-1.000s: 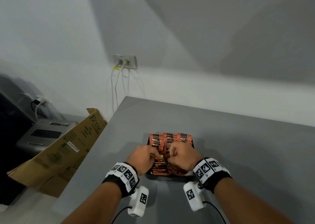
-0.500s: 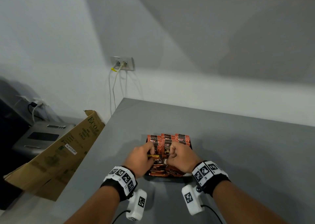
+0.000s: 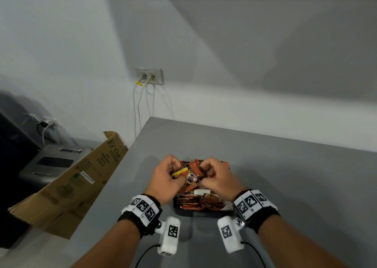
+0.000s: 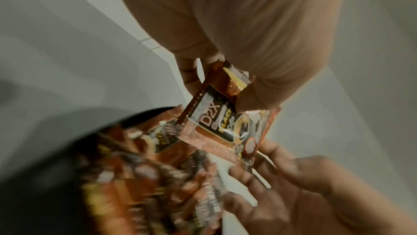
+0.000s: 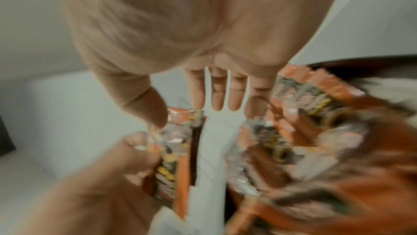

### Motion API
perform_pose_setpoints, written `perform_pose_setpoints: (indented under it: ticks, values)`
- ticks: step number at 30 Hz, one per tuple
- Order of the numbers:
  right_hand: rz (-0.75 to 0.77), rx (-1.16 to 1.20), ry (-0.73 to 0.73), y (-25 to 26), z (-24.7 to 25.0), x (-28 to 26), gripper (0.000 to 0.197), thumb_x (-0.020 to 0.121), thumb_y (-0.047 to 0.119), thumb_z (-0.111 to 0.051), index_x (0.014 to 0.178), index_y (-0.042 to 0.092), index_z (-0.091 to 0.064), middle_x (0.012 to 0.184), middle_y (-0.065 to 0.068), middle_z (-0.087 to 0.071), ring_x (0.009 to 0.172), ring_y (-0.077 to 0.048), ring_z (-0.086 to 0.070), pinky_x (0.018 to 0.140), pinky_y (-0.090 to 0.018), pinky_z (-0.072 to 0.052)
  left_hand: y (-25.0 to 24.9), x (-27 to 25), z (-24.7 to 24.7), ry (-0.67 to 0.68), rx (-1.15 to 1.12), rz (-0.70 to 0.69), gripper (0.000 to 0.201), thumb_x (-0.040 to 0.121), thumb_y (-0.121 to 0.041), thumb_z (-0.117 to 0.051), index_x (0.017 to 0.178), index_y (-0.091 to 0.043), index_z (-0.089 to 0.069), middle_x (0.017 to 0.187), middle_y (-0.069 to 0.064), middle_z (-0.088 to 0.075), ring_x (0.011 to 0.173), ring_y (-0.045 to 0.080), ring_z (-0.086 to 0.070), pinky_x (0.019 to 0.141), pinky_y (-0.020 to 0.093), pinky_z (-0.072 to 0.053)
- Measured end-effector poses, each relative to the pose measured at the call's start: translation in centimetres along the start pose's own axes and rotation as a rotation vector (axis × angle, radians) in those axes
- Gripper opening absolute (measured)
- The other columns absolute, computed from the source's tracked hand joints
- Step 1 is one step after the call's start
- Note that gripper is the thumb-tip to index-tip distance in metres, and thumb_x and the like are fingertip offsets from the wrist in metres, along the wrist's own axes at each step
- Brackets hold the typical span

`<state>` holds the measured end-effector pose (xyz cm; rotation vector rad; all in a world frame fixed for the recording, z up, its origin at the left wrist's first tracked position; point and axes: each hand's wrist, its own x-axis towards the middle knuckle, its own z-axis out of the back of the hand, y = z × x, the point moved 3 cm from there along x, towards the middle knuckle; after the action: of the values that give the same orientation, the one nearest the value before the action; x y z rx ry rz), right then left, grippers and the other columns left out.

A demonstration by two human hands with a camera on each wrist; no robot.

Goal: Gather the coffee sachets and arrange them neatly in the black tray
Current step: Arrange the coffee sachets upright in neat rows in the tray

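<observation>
Both hands hover just above the black tray (image 3: 184, 212), holding a small bunch of orange-and-black coffee sachets (image 3: 190, 177) between them. My left hand (image 3: 179, 174) pinches the bunch from the left; the left wrist view shows its thumb and fingers (image 4: 221, 92) closed on the top of a "D2X" sachet (image 4: 216, 123). My right hand (image 3: 204, 171) grips the same bunch from the right, thumb and forefinger (image 5: 178, 114) on a sachet's edge (image 5: 173, 158). More sachets (image 3: 201, 203) lie stacked in the tray's near half. The tray's far half is hidden behind my hands.
The tray sits on a grey table (image 3: 285, 186) against a white wall. A cardboard box (image 3: 77, 178) leans beside the table's left edge, with a grey appliance (image 3: 51, 163) behind it. Cables hang from a wall socket (image 3: 150, 76).
Both hands have risen from inside the tray and now hold a bunch of sachets up above it. The camera view has tilted slightly.
</observation>
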<state>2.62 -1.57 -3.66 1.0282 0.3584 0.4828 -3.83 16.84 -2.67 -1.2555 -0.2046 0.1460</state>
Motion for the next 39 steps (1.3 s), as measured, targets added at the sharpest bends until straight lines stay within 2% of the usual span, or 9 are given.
perform_pose_setpoints:
  ticks: [6,10,13,16,19,25,32,35,39]
  values:
    - [0.013,0.301,0.02,4.1,0.7,0.2,0.036,0.082,0.001,-0.075,0.111,0.019,-0.063,0.096,-0.007,-0.075,0.081,-0.019,-0.071,0.076,-0.034,-0.058,-1.8,1.4,-1.3,-0.083,-0.559,0.212,0.04,0.079,0.016,-0.068,0.108,-0.008,-0.053,0.086,0.018,-0.068,0.074,0.031,-0.066,0.064,0.038,-0.057]
    - [-0.032,0.617,0.081,4.5,-0.4,0.3,0.033,0.088,0.003,-0.065,0.116,0.022,-0.064,0.107,-0.008,-0.073,0.093,-0.032,-0.066,0.074,-0.041,-0.054,-3.1,1.2,-3.2,0.139,-0.915,0.407,0.034,0.078,-0.008,-0.065,0.109,0.004,-0.058,0.087,0.022,-0.063,0.068,0.031,-0.063,0.058,0.036,-0.054]
    - [0.061,0.239,0.022,5.7,-0.5,0.4,0.032,0.095,0.011,-0.055,0.119,0.03,-0.061,0.113,0.007,-0.069,0.111,-0.011,-0.063,0.095,-0.028,-0.051,-3.1,1.2,-4.2,0.081,-0.919,0.514,0.034,0.073,-0.009,-0.062,0.106,0.002,-0.064,0.09,0.019,-0.066,0.076,0.029,-0.065,0.072,0.038,-0.055]
    - [-0.03,-0.361,-0.089,5.4,0.1,0.5,0.067,0.09,0.038,-0.054,0.152,0.022,-0.032,0.139,0.001,-0.04,0.135,-0.019,-0.034,0.11,-0.032,-0.031,-3.0,1.4,-4.3,0.035,-0.898,0.525,0.03,0.079,-0.004,-0.058,0.108,0.002,-0.065,0.098,0.019,-0.067,0.079,0.027,-0.067,0.072,0.036,-0.058]
    - [0.039,-0.196,-0.105,5.5,1.3,0.2,0.087,0.084,0.029,-0.068,0.157,0.023,-0.023,0.145,0.004,-0.03,0.135,-0.015,-0.035,0.112,-0.029,-0.034,-3.0,1.3,-4.0,0.072,-0.829,0.487,0.017,0.093,0.005,-0.05,0.099,-0.004,-0.063,0.076,0.01,-0.071,0.064,0.02,-0.069,0.056,0.033,-0.059]
    - [0.192,-0.074,-0.181,5.9,2.0,0.1,0.052,0.075,0.001,-0.076,0.12,0.025,-0.067,0.109,0.01,-0.049,0.103,0.001,-0.053,0.087,-0.003,-0.039,-3.5,1.2,-4.0,0.092,-0.783,0.475,0.019,0.095,-0.002,-0.057,0.115,-0.004,-0.057,0.084,0.014,-0.067,0.068,0.021,-0.068,0.055,0.034,-0.058]
    - [-0.058,0.33,-0.404,5.2,3.1,0.2,0.024,0.088,0.004,-0.068,0.102,0.015,-0.052,0.099,-0.006,-0.071,0.075,-0.012,-0.07,0.065,-0.03,-0.059,-3.2,1.3,-3.4,0.015,-0.865,0.522,0.025,0.099,-0.014,-0.048,0.117,0.002,-0.056,0.085,0.022,-0.07,0.07,0.028,-0.068,0.059,0.038,-0.06]
    - [-0.182,0.844,-0.273,5.3,2.0,0.3,0.024,0.094,-0.005,-0.057,0.115,0.007,-0.054,0.104,-0.017,-0.071,0.074,-0.02,-0.071,0.056,-0.028,-0.054,-3.4,1.5,-3.4,-0.016,-0.797,0.431,0.028,0.098,0.0,-0.054,0.125,-0.001,-0.051,0.096,0.022,-0.07,0.075,0.03,-0.071,0.057,0.036,-0.061]
    - [-0.191,0.794,-0.184,5.4,1.0,0.4,0.018,0.097,-0.003,-0.054,0.104,0.007,-0.067,0.098,-0.016,-0.075,0.082,-0.024,-0.073,0.067,-0.033,-0.058,-3.6,1.3,-4.0,-0.016,-0.751,0.388,0.034,0.096,0.001,-0.058,0.129,-0.002,-0.052,0.097,0.017,-0.068,0.074,0.027,-0.069,0.055,0.033,-0.059]
